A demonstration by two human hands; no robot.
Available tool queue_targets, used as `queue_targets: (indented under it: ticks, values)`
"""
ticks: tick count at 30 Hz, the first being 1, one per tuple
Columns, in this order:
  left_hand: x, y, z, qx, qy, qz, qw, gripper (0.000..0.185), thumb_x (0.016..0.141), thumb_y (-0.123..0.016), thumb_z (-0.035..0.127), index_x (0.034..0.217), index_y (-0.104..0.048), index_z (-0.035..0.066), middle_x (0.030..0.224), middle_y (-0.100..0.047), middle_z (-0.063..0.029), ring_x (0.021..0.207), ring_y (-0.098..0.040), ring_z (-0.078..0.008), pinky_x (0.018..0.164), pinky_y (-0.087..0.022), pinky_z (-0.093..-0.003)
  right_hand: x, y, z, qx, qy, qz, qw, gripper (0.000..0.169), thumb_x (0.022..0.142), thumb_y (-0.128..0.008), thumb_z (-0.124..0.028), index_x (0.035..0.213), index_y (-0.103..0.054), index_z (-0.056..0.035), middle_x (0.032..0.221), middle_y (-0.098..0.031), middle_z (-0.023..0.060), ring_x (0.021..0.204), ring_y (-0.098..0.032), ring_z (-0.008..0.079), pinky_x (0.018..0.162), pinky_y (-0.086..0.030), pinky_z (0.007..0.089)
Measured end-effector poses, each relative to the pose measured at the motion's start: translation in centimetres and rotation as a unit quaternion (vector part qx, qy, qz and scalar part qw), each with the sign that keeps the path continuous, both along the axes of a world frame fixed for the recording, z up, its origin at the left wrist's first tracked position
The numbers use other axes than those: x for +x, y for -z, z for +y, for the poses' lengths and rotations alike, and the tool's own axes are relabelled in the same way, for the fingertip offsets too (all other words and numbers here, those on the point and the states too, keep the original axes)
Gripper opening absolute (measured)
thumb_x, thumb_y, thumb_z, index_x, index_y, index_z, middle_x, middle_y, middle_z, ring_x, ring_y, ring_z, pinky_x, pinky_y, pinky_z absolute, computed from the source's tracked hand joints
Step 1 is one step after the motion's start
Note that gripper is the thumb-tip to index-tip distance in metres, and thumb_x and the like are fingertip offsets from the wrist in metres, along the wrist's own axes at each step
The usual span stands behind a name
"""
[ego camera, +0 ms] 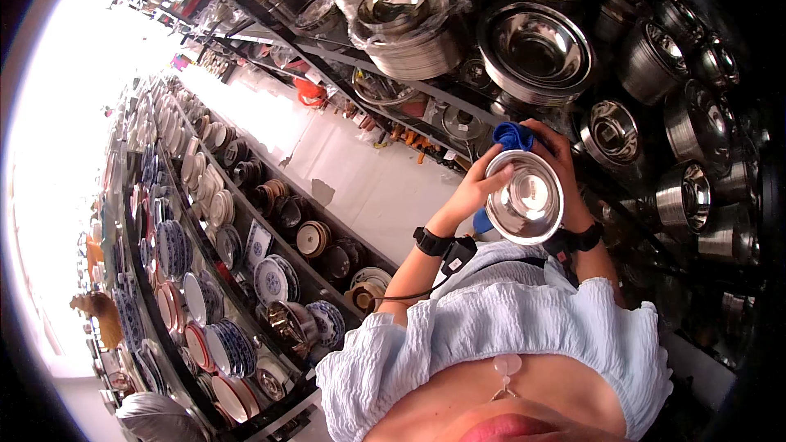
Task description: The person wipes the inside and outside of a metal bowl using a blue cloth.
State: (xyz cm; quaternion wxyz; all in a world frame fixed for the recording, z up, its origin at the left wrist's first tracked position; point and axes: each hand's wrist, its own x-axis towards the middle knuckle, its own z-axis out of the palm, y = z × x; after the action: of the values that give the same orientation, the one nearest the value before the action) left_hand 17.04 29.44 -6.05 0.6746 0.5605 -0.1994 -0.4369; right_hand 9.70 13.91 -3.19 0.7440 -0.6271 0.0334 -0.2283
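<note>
A small shiny stainless steel bowl (532, 221) is tilted so that its inside faces me. My left hand (482, 181) grips the left of its rim, thumb over the inner wall. Bunched at the bowl's far edge is a blue cloth (513, 134), and more blue shows below my left wrist. My right hand (556, 147) curls around the cloth on the bowl's far right side; the bowl hides part of its fingers.
Stacked stainless steel bowls (535, 49) and pots crowd the black metal shelving (334, 52) ahead and to the right. Left of the pale aisle floor (368, 184), a tiered rack holds plates (270, 279). A cable (408, 296) runs from my left wrist strap.
</note>
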Motion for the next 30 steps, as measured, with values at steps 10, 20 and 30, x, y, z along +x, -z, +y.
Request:
queue_targets:
  ticks: [10,20,30]
  values:
    - [-1.7,-1.7,-5.0,-0.184,-0.039,-0.137,0.973,0.076,0.087,-0.061,0.029,0.147,-0.017,0.014,0.131,-0.042,-0.0104,0.117,-0.042,-0.0189,0.103,-0.030,-0.0324,-5.4,1.7,-2.8,-0.108,-0.044,0.005,0.993,0.061,0.088,-0.063,-0.020,0.140,-0.035,-0.0066,0.137,-0.041,0.0112,0.123,-0.043,0.0206,0.102,-0.035,0.0316]
    - [-2.3,-2.9,-9.4,-0.148,-0.177,-0.256,0.939,0.039,0.096,-0.048,0.019,0.128,-0.040,-0.002,0.112,-0.052,-0.0063,0.098,-0.048,-0.0117,0.090,-0.037,-0.0237,-4.6,4.7,-4.2,0.442,-0.086,-0.018,0.893,0.045,0.099,-0.042,-0.032,0.135,-0.041,-0.0045,0.130,-0.051,0.0061,0.115,-0.051,0.0149,0.099,-0.041,0.0311]
    - [-2.3,-4.2,-13.5,-0.163,-0.220,-0.343,0.899,0.017,0.095,-0.052,0.009,0.107,-0.052,-0.003,0.093,-0.056,-0.0025,0.084,-0.048,-0.0080,0.075,-0.040,-0.0199,-8.7,2.7,-4.4,0.085,0.254,-0.008,0.963,0.049,0.098,-0.045,-0.024,0.141,-0.032,-0.0040,0.138,-0.042,0.0087,0.123,-0.043,0.0159,0.103,-0.036,0.0312]
